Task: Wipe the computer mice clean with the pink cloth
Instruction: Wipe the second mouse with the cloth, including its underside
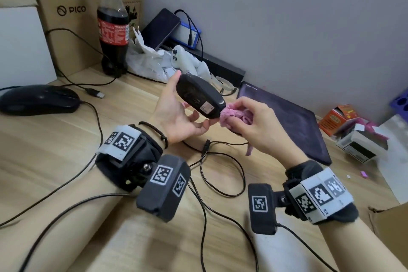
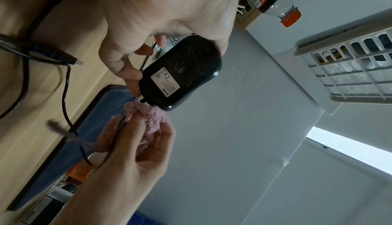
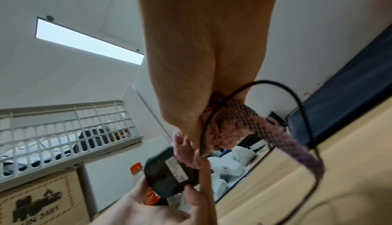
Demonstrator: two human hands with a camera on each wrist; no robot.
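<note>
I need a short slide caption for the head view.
Left hand holds a black mouse; right hand presses pink cloth against it.

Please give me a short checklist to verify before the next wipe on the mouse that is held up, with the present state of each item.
1. Left hand holds the black mouse firmly above the desk: ok.
2. Underside with the white label faces up toward the head camera: ok.
3. Right hand grips the bunched pink cloth: ok.
4. Cloth touches the mouse at the label end: ok.
5. Mouse cable is clear of the cloth: not ok, it runs through the right hand beside the cloth.
6. Underside already clean: cannot tell.
7. Second mouse waits on the desk to the left: ok.
</note>
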